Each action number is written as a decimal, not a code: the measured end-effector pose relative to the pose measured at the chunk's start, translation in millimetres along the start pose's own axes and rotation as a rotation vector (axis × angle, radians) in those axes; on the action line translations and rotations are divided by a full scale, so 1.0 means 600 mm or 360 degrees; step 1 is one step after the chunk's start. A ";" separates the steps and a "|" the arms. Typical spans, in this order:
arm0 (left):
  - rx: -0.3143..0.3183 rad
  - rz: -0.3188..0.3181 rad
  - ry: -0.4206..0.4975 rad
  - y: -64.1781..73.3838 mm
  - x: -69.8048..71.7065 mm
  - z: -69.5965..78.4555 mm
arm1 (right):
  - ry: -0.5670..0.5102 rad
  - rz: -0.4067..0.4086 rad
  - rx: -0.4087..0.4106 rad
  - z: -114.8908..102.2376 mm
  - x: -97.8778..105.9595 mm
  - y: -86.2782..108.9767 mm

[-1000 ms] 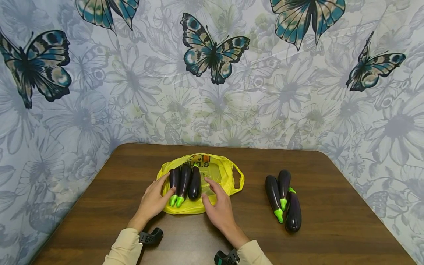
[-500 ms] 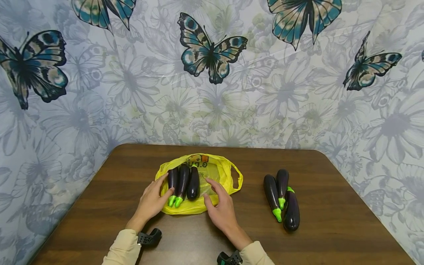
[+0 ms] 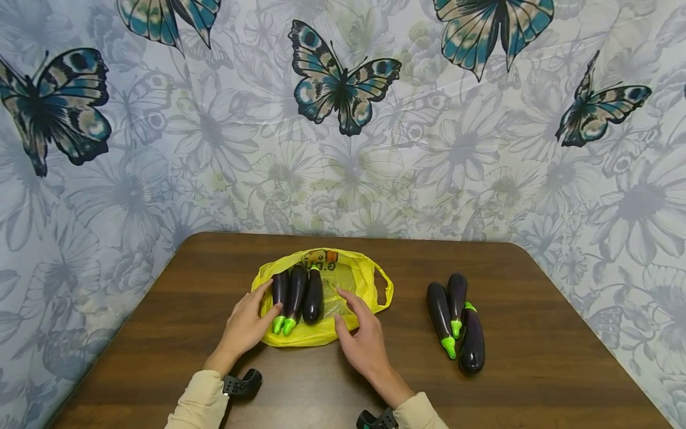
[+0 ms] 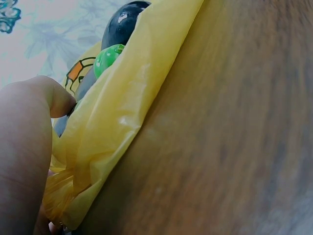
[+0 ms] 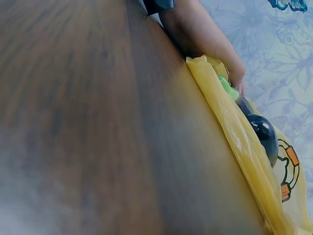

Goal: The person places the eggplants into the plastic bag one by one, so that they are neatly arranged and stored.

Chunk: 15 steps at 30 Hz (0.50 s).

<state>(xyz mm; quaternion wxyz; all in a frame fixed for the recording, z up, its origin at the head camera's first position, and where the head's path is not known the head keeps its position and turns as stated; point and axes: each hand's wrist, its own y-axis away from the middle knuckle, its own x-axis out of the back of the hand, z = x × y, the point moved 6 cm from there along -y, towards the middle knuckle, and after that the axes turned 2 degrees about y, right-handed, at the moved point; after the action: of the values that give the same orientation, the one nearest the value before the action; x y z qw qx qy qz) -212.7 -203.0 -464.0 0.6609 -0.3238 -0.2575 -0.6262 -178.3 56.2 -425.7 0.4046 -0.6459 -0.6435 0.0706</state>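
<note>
A yellow plastic bag (image 3: 351,280) lies with its mouth spread, three eggplants (image 3: 296,298) side by side in its left half. My left hand (image 3: 245,325) grips the bag's left side, the thumb over the rim beside the leftmost eggplant; in the left wrist view the thumb (image 4: 61,100) reaches inside and the plastic bunches below it. My right hand (image 3: 364,339) is at the bag's front right rim, fingers relaxed and apart, holding nothing. It is out of sight in the right wrist view, where the bag (image 5: 234,132) and a dark eggplant (image 5: 264,134) show.
Three more eggplants (image 3: 457,325) lie grouped on the brown wooden table (image 3: 536,333), right of the bag. The bag's handle loop (image 3: 384,286) sticks out toward them. A butterfly-patterned cloth (image 3: 354,179) hangs behind the table's far edge.
My right hand has drawn slightly back and to the right, away from the eggplants in the bag. The left hand keeps its place on the bag, and the eggplants lie as before.
</note>
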 end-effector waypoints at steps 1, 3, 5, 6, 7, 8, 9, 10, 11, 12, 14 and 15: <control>0.0001 -0.0001 0.0000 0.000 0.000 0.000 | -0.0001 -0.0004 -0.0008 0.001 0.001 0.001; 0.0002 -0.0006 -0.0001 0.000 0.001 -0.001 | 0.0001 -0.0011 -0.0017 0.003 0.003 0.003; -0.0001 -0.0011 -0.0007 0.000 0.000 -0.001 | 0.0009 -0.0018 -0.0020 0.005 0.006 0.005; -0.0002 -0.0013 -0.0009 0.000 0.000 -0.001 | 0.0013 -0.0019 -0.0019 0.005 0.007 0.005; -0.0002 -0.0013 -0.0005 -0.001 0.000 -0.002 | 0.0016 -0.0016 -0.0018 0.006 0.009 0.006; -0.0004 -0.0013 -0.0003 -0.001 0.000 -0.002 | 0.0022 -0.0014 -0.0020 0.007 0.010 0.007; -0.0004 -0.0014 0.0001 -0.002 -0.001 -0.003 | 0.0027 -0.0012 -0.0023 0.007 0.012 0.008; -0.0004 -0.0013 0.0006 -0.002 -0.001 -0.004 | 0.0034 -0.0009 -0.0025 0.008 0.014 0.009; -0.0006 -0.0010 0.0010 -0.003 -0.001 -0.004 | 0.0036 -0.0007 -0.0030 0.009 0.015 0.009; -0.0007 -0.0007 0.0014 -0.003 -0.001 -0.004 | 0.0041 -0.0006 -0.0031 0.009 0.017 0.010; -0.0010 -0.0003 0.0020 -0.004 -0.001 -0.005 | 0.0033 -0.0014 -0.0047 0.011 0.019 0.010; -0.0012 -0.0002 0.0020 -0.003 -0.001 -0.005 | 0.0029 -0.0018 -0.0048 0.010 0.020 0.010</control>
<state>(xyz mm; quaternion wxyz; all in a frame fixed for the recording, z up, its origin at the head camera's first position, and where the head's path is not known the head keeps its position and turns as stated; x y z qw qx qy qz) -215.0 -204.8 -466.3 0.6609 -0.3222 -0.2510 -0.6297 -175.5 70.4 -428.5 0.4010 -0.6489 -0.6444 0.0527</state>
